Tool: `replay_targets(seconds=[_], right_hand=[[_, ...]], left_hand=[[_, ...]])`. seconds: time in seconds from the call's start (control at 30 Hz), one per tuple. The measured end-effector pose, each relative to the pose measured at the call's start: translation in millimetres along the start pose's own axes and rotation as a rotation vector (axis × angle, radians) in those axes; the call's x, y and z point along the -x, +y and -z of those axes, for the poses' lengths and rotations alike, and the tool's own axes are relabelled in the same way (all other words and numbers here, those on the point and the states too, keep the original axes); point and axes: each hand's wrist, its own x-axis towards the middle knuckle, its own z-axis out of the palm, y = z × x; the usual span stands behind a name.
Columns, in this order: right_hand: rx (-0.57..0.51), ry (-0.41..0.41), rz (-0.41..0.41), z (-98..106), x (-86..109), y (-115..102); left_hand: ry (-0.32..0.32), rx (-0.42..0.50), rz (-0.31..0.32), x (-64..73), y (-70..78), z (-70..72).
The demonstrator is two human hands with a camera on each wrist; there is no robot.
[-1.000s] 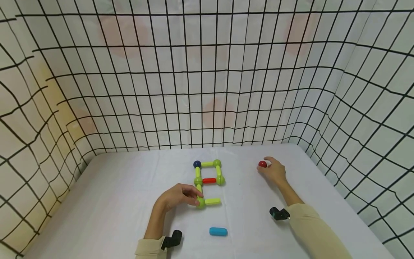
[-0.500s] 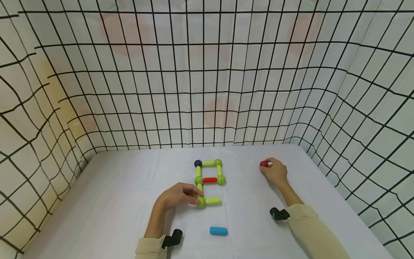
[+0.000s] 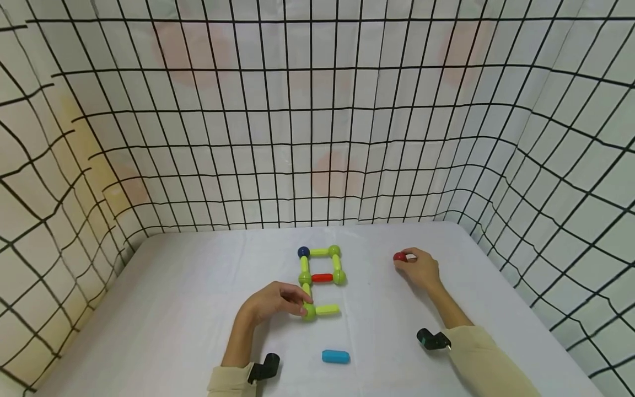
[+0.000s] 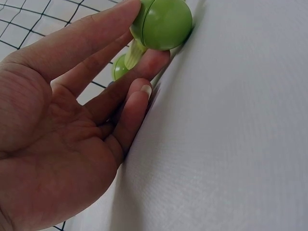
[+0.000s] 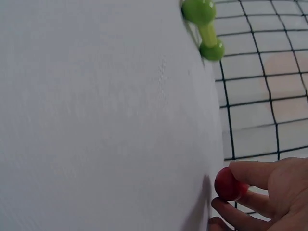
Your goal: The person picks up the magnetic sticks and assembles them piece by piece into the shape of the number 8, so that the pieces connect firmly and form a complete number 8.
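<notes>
A figure of magnetic rods and balls lies on the white table. Its top forms a square of lime rods [image 3: 305, 263], a red rod [image 3: 322, 278], green balls and a dark blue ball [image 3: 303, 252]. Below it, a rod leads to the lower green ball [image 3: 310, 313], from which another lime rod [image 3: 327, 310] points right. My left hand [image 3: 278, 300] holds that lower ball between thumb and fingers; the left wrist view shows the same green ball [image 4: 167, 24] at the thumb tip. Farther right, my right hand [image 3: 420, 269] pinches a red ball [image 5: 228, 184] between thumb and fingers.
A loose blue rod [image 3: 335, 357] lies at the front, below the figure. White walls with a black grid [image 3: 327, 127] rise behind the table [image 3: 188, 309] and on both sides. Each sleeve cuff carries a small black camera [image 3: 431, 339].
My right fingers have closed around the red ball and brought it slightly left and nearer to me. My left hand stays at the lower green ball.
</notes>
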Motion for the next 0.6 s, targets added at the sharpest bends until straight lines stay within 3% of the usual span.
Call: replay_targets(seconds=[0.3, 0.6], right_hand=[[-0.080, -0.169, 0.021, -17, 31.7, -35], [-0.095, -0.488, 0.025, -29, 61.6, -70]], left_hand=[[0.007, 0.001, 0.004, -0.5, -0.7, -0.5], [0.022, -0.030, 0.012, 0.1, 0.7, -1.4]])
